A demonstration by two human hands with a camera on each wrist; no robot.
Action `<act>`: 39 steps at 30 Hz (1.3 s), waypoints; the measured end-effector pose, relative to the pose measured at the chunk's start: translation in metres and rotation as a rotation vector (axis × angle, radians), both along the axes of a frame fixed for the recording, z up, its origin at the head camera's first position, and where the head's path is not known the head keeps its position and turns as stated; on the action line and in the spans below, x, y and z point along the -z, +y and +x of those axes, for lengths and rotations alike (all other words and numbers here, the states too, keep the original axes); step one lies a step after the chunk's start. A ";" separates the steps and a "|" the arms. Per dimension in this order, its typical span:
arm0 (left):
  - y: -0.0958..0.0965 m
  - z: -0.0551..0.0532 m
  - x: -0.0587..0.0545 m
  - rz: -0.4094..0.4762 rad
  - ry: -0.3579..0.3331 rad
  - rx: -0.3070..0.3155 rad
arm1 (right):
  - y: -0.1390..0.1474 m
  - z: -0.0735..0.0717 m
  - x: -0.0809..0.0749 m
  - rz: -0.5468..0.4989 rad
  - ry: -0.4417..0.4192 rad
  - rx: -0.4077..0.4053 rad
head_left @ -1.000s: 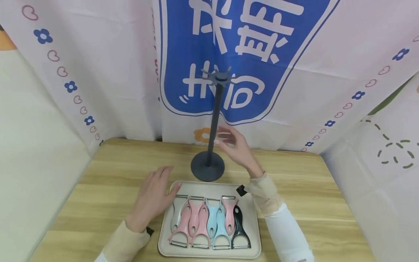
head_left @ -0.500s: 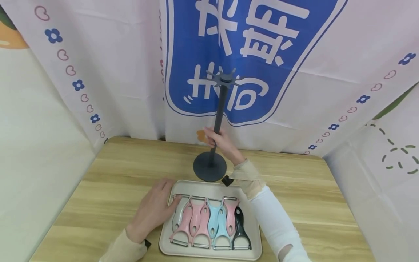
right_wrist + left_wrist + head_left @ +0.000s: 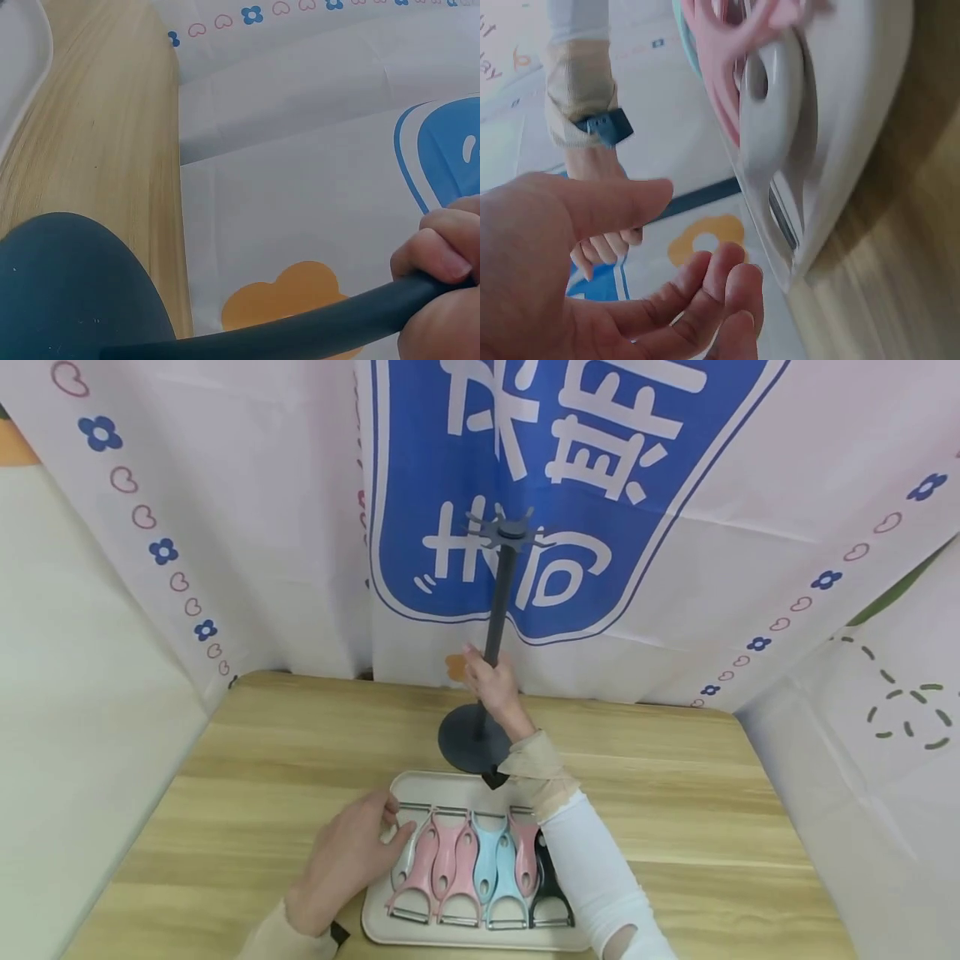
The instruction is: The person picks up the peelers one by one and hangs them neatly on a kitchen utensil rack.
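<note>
A dark grey stand (image 3: 500, 602) rises from a round base (image 3: 461, 739), with a ring of hooks (image 3: 513, 530) at its top. My right hand (image 3: 497, 687) grips its pole partway up; the right wrist view shows fingers and thumb wrapped round the pole (image 3: 300, 330). In front of the base lies a cream tray (image 3: 378, 922) of peelers laid side by side in alternating directions: a pale grey peeler (image 3: 772, 105), pink peelers (image 3: 420, 872), light blue peelers (image 3: 506, 881) and a black peeler (image 3: 551, 893). Beside the pale one, my left hand (image 3: 352, 852) has loosely bent fingers with nothing between them.
All of this stands on a wooden table (image 3: 675, 827). A white cloth (image 3: 300, 527) with a blue printed sign hangs close behind the stand. Pale walls (image 3: 82, 693) flank the table on both sides. My right forearm (image 3: 592, 868) crosses over the tray's right part.
My right hand came in from the right and closed round the pole. My left hand stayed near the tray's left edge, its fingers bending more. The peelers have not moved.
</note>
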State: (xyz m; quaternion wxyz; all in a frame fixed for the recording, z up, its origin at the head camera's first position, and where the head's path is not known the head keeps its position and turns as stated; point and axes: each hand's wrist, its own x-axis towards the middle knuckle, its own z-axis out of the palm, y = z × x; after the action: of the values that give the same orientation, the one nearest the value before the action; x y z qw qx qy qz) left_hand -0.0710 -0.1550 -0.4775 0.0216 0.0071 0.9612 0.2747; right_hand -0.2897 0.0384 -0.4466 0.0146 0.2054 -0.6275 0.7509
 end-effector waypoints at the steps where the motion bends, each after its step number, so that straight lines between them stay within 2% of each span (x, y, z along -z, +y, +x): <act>1: 0.001 0.001 -0.002 0.008 -0.022 -0.004 | 0.000 0.000 -0.001 -0.002 0.005 0.000; 3: 0.004 0.002 -0.003 0.004 -0.061 -0.008 | 0.001 -0.001 -0.001 -0.005 0.009 0.004; 5: 0.006 0.002 -0.003 -0.013 -0.071 0.004 | 0.001 -0.001 -0.001 -0.008 0.008 0.005; 7: 0.006 0.003 -0.002 -0.044 -0.037 0.050 | 0.001 0.000 -0.001 -0.007 0.004 0.007; 9: 0.004 0.001 0.001 -0.084 0.046 0.143 | 0.002 -0.001 0.000 -0.007 0.001 0.009; 14: -0.007 -0.009 0.010 -0.165 0.347 0.467 | 0.002 -0.001 0.000 0.002 0.002 0.005; 17: -0.012 -0.016 0.015 -0.179 0.446 0.612 | 0.002 -0.001 0.000 0.005 -0.010 0.006; 19: -0.013 -0.021 0.018 -0.191 0.467 0.673 | 0.002 0.000 -0.001 0.004 -0.018 0.011; 22: -0.014 -0.026 0.021 -0.219 0.461 0.717 | 0.001 0.000 -0.002 0.008 -0.015 0.012; 27: -0.015 -0.030 0.023 -0.231 0.429 0.745 | 0.001 0.000 -0.003 0.006 -0.017 0.025; 39: -0.014 -0.032 0.022 -0.238 0.438 0.767 | 0.000 -0.001 -0.001 -0.002 0.000 0.038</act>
State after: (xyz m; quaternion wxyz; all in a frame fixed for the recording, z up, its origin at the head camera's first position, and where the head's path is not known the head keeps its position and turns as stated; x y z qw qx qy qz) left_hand -0.1034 -0.1685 -0.4996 -0.0813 0.4179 0.8960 0.1263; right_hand -0.2904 0.0388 -0.4454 0.0291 0.1932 -0.6305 0.7512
